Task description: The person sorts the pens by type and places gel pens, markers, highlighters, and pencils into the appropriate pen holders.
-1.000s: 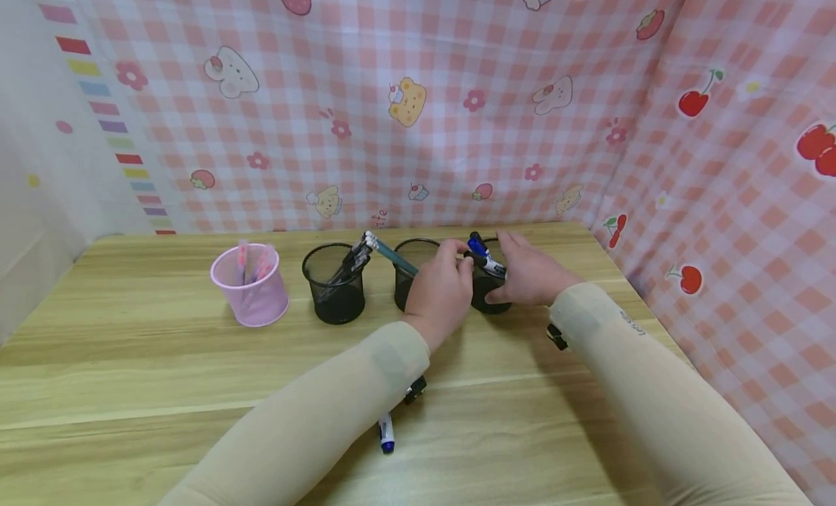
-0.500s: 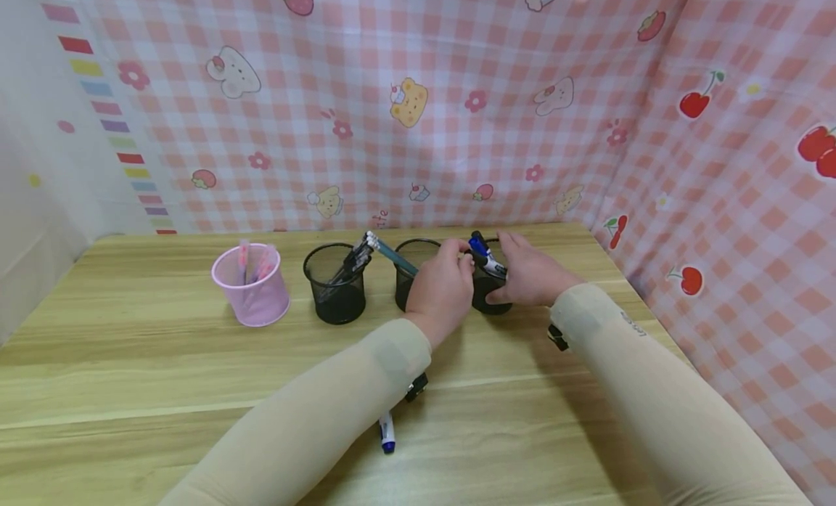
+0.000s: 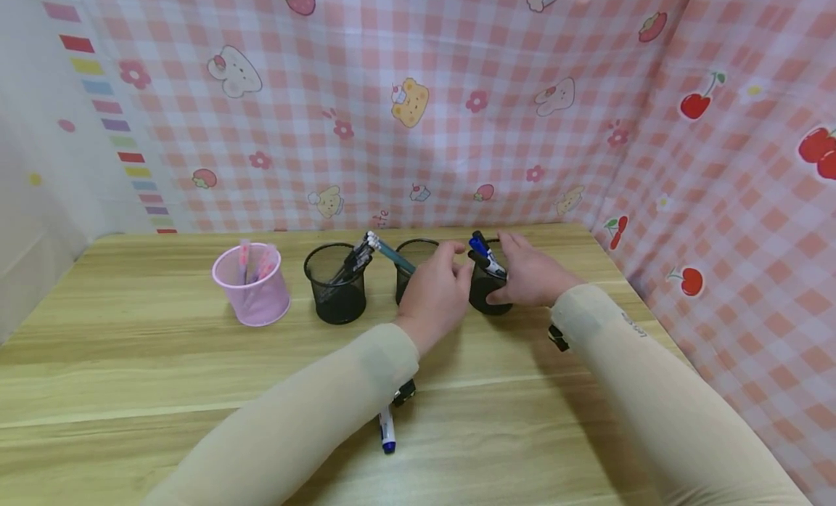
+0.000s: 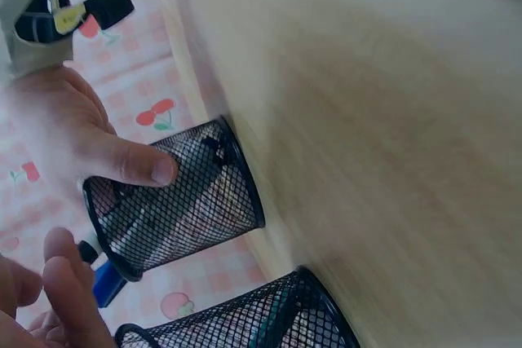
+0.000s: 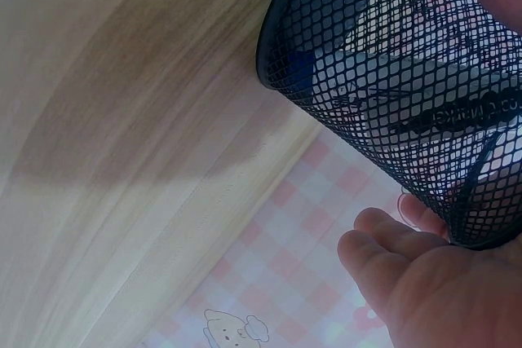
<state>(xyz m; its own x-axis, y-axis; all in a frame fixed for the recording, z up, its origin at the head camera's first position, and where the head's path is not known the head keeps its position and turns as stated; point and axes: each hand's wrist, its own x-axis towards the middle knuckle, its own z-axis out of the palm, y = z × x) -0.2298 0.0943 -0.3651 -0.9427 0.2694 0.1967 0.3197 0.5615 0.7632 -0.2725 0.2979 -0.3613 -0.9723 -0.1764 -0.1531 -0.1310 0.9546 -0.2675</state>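
In the head view, my right hand (image 3: 538, 274) holds the rightmost black mesh pen cup (image 3: 486, 297), thumb in front and fingers behind. Markers (image 3: 482, 261) with black and blue caps lean out of its rim. My left hand (image 3: 434, 295) hovers just left of them, fingers loosely bent, a gap between it and the black cap. It partly hides another black mesh cup (image 3: 403, 292) holding green pencils (image 3: 395, 258). Through the mesh of the held cup (image 5: 367, 95) in the right wrist view, a white marker (image 5: 440, 112) with lettering shows.
Further left stand a black mesh cup (image 3: 339, 303) of black pens (image 3: 355, 259) and a pink cup (image 3: 257, 303) with pink-topped pens (image 3: 244, 255). A blue-ended white marker (image 3: 387, 432) lies on the wooden table (image 3: 163, 390) beside my left forearm. Checked cloth (image 3: 366, 92) hangs behind.
My left hand has drawn slightly left and down, letting go of the black-capped marker, which stays leaning in the right cup. The right hand keeps its hold on the cup.
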